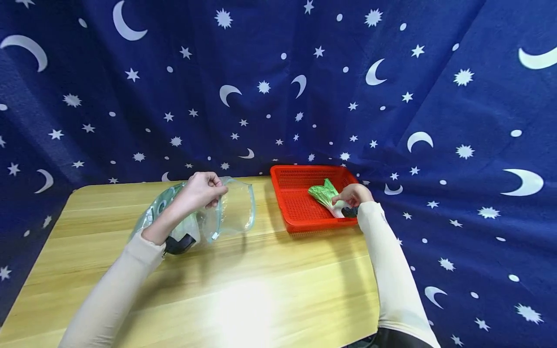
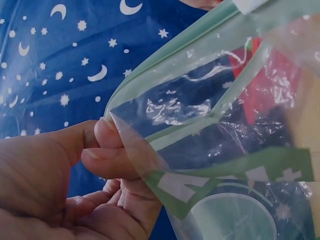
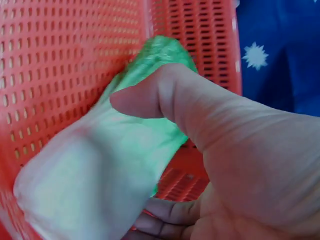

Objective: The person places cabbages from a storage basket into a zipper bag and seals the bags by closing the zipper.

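Note:
My left hand (image 1: 202,192) pinches the rim of a clear zip bag (image 1: 237,205) between thumb and forefinger. Pale green zip edging (image 2: 170,55) runs round its mouth, which gapes towards the right, and a green printed band (image 2: 235,175) crosses the film. Over at the red basket (image 1: 300,223), my right hand (image 1: 354,194) grips a Chinese cabbage (image 1: 324,195) lying inside. In the right wrist view the thumb lies over the cabbage's (image 3: 85,175) side and the other fingers pass beneath it, partly hidden. Its white base points towards me, its green leaves away.
A wooden table (image 1: 278,270) carries the bag and the basket. Behind it and along the right hangs a dark blue cloth (image 1: 261,63) with moons and stars. Behind my left wrist more clear and green-tinted plastic (image 1: 150,212) shows.

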`<state>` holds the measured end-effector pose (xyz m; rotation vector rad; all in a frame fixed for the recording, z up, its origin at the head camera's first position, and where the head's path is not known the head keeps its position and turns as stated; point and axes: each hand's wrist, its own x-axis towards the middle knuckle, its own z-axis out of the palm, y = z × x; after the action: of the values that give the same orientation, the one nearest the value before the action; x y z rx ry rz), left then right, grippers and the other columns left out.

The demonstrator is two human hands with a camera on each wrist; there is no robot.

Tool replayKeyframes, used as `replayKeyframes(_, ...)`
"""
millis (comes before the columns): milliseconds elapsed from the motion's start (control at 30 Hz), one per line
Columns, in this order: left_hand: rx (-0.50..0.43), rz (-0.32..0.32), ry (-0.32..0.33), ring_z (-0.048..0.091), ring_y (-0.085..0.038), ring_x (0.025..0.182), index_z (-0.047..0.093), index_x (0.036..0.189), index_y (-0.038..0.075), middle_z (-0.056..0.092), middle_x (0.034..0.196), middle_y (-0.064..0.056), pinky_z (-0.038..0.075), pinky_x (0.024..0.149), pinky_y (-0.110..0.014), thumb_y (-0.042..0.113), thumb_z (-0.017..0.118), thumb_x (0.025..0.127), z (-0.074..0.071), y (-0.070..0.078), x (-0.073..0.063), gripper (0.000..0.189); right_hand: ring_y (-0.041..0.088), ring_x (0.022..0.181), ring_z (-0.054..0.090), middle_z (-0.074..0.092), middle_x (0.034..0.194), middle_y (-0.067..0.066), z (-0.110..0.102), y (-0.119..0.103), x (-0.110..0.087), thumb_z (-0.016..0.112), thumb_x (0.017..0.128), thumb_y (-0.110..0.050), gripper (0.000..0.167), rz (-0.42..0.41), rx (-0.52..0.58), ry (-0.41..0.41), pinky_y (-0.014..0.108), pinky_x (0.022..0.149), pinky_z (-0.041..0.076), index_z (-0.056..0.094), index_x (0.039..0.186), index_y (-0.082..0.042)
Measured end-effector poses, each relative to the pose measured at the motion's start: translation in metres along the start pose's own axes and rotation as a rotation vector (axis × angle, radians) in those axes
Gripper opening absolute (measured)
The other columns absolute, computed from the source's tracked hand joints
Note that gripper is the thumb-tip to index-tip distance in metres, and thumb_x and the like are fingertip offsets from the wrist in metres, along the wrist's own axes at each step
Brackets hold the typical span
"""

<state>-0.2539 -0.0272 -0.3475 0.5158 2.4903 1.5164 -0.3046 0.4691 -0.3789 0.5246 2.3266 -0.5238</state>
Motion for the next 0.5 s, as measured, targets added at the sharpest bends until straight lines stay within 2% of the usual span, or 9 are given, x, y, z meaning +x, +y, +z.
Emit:
replayKeyframes(100,0.001,-0.009,0.011,0.055,-0.015,0.048,0.056,0.086,0.003,0.059,0.060,-0.003,0.043,0.044,-0.024,0.019,0.060,0.087,-0.003,-0.003,-0.001,0.016,0.007,0.054,0.029,0.029,0.059,-0.007,0.001,0.006,0.008,0.060,0.089,-0.052,0.051,0.040,-0.058,0.014,0.021,0.053,0.029,0.036,0.056,-0.021)
replayKeyframes(167,0.000,-0.012,0.019,0.055,-0.015,0.049,0.056,0.087,0.003,0.059,0.060,-0.003,0.043,0.044,-0.024,0.020,0.060,0.086,-0.006,-0.004,-0.002,0.017,0.007,0.058,0.037,0.038,0.059,-0.008,0.003,0.009,0.011,0.061,0.088,-0.051,0.044,0.054,-0.045,0.018,0.021,0.056,0.034,0.048,0.060,-0.019)
replayKeyframes(267,-0.005,-0.017,0.029,0.054,-0.015,0.049,0.056,0.086,0.004,0.059,0.061,-0.003,0.043,0.044,-0.024,0.020,0.061,0.086,-0.010,-0.005,-0.004,0.017,0.006,0.064,0.044,0.046,0.060,-0.010,0.005,0.013,0.014,0.058,0.092,-0.044,0.032,0.028,0.010,-0.060,0.021,0.066,0.040,0.065,0.075,-0.018)
replayKeyframes(367,-0.015,-0.013,0.031,0.053,-0.014,0.048,0.055,0.086,0.003,0.058,0.060,-0.002,0.043,0.044,-0.024,0.019,0.061,0.086,-0.013,-0.005,-0.006,0.017,0.008,0.066,0.044,0.047,0.062,-0.008,0.008,0.016,0.017,0.055,0.094,-0.041,0.032,0.008,0.043,-0.103,0.024,0.071,0.042,0.065,0.076,-0.016)
replayKeyframes(433,-0.028,-0.009,0.034,0.053,-0.014,0.047,0.055,0.086,0.002,0.058,0.059,-0.002,0.043,0.044,-0.024,0.018,0.061,0.087,-0.014,-0.004,-0.007,0.017,0.011,0.070,0.047,0.050,0.069,-0.004,0.009,0.017,0.016,0.057,0.090,-0.043,0.032,0.019,0.021,-0.067,0.026,0.072,0.045,0.059,0.076,-0.014)
replayKeyframes(500,-0.037,-0.007,0.036,0.053,-0.014,0.047,0.055,0.086,0.002,0.057,0.058,-0.002,0.043,0.044,-0.024,0.017,0.061,0.087,-0.015,-0.003,-0.007,0.016,0.016,0.079,0.051,0.055,0.083,0.001,0.010,0.021,0.017,0.060,0.088,-0.044,0.035,0.002,0.060,0.001,0.027,0.074,0.047,0.060,0.083,-0.010)
